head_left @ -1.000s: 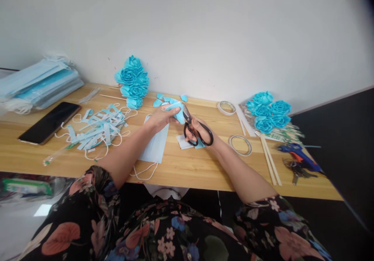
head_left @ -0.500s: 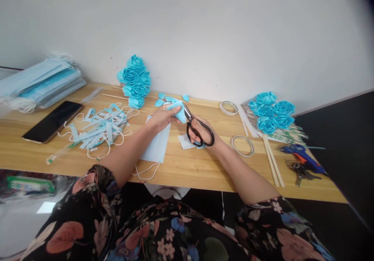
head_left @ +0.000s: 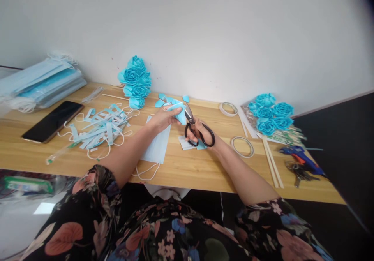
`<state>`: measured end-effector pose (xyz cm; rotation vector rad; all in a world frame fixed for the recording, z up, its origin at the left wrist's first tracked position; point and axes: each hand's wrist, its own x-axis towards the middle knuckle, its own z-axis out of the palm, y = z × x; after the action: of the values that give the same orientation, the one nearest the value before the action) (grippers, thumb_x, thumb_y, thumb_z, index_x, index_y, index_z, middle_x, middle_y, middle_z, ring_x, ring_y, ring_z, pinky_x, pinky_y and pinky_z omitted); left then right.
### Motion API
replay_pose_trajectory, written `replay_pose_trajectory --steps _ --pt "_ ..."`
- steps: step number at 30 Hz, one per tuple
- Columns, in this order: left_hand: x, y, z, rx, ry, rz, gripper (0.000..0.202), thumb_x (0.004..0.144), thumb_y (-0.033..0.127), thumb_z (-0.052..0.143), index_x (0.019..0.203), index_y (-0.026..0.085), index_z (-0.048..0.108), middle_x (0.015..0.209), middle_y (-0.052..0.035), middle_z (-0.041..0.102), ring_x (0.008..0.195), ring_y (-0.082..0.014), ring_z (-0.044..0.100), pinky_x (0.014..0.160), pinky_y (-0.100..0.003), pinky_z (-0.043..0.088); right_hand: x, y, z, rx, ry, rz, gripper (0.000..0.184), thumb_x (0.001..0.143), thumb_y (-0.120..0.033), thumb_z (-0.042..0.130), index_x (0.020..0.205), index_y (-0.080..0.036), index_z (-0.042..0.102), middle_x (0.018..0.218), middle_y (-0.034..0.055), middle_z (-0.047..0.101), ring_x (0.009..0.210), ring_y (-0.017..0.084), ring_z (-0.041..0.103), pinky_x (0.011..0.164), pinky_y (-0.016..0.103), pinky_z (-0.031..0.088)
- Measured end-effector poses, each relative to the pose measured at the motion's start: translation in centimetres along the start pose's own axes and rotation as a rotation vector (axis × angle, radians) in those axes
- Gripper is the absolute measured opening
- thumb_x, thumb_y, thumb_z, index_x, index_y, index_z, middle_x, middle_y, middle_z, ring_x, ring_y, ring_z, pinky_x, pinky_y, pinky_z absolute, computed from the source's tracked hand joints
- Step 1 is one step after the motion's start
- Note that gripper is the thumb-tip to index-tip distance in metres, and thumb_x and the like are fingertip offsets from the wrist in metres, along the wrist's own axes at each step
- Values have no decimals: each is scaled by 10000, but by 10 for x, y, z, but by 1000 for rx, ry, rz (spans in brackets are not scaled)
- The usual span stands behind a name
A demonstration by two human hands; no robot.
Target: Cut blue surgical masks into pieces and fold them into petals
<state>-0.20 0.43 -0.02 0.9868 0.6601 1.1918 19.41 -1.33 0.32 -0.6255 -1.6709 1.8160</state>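
Between the thumb and fingers of my left hand (head_left: pixel 166 117) is a folded light-blue piece of mask fabric (head_left: pixel 181 115). My right hand (head_left: pixel 201 130) is closed round the black handles of a pair of scissors (head_left: pixel 208 135). The blades point up and left, right at the fabric's right edge, and the handles are spread. Below my left wrist lies a flat blue face mask (head_left: pixel 156 146). Folded white and blue pieces (head_left: pixel 186 142) rest under the scissors. Small cut blue pieces (head_left: pixel 161 99) lie behind my left hand.
Blue fabric roses (head_left: pixel 136 82) stand at the back, more roses (head_left: pixel 266 115) at the right. Stacked masks (head_left: pixel 43 82), a phone (head_left: pixel 54 121) and cut strips (head_left: pixel 102 126) occupy the left. Tape rolls (head_left: pixel 242 147), sticks (head_left: pixel 271 161), a glue gun (head_left: pixel 300 156) and keys (head_left: pixel 300 172) lie right.
The scissors' handles have spread wider in my right hand, and the blades have opened at the fabric's edge. My left hand has barely shifted.
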Motion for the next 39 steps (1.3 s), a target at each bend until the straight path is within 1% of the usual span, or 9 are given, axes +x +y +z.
replay_pose_trajectory --steps 2,6,9,15,23,27,30,35,39 --pt "0 -1 1 30 -17 -5 517 631 475 891 923 89 711 799 -70 740 629 -131 674 547 -222 553 0 1 -1 -3 7 19 651 835 -799 496 1093 -204 553 536 -84 489 399 82 356 705 334 594" --pt "-1 -3 2 61 -26 -9 520 631 492 884 906 86 712 796 -80 741 632 -140 678 547 -226 549 0 1 -1 -7 28 28 624 826 -805 501 1008 -210 544 528 -87 488 392 79 370 684 322 589" --pt "-1 -4 2 55 -24 -13 511 625 484 890 891 86 713 793 -82 741 627 -137 672 549 -229 553 1 2 0 -8 30 12 612 838 -798 493 989 -206 535 519 -88 487 387 78 378 663 315 588" --pt "-2 -2 4 45 -29 -8 496 636 473 888 903 94 712 822 -81 744 658 -138 674 566 -232 555 1 3 2 13 25 -65 528 897 -717 502 1039 -209 530 503 -96 488 367 76 381 581 282 575" --pt "-1 -2 3 76 -40 -14 535 633 511 878 914 89 705 870 -108 755 710 -163 700 572 -228 546 0 1 8 -27 108 -73 502 894 -686 544 1044 -206 539 469 -103 471 337 76 355 480 249 523" --pt "-1 -3 3 81 -28 -16 530 635 507 877 907 87 703 849 -104 752 691 -160 695 568 -237 552 0 -1 10 -36 125 -78 485 901 -668 550 1030 -201 542 467 -101 480 325 70 347 438 231 487" --pt "-1 -3 3 73 -22 -21 529 623 504 885 891 85 703 831 -98 748 671 -153 686 559 -236 553 0 -1 10 -38 132 -87 475 912 -646 551 1059 -194 550 466 -99 490 315 68 341 408 221 457" --pt "-1 -2 3 72 -27 -17 523 626 495 885 898 86 704 841 -98 749 681 -157 690 557 -237 556 -1 1 9 -77 149 -92 519 911 -634 562 1165 -181 565 447 -106 474 315 77 355 390 215 430" --pt "-2 -3 3 89 -35 -35 518 629 477 887 915 85 706 814 -94 745 683 -170 698 561 -246 560 -1 0 8 -77 159 -99 548 899 -644 574 1198 -185 576 457 -110 458 323 71 337 423 224 462"
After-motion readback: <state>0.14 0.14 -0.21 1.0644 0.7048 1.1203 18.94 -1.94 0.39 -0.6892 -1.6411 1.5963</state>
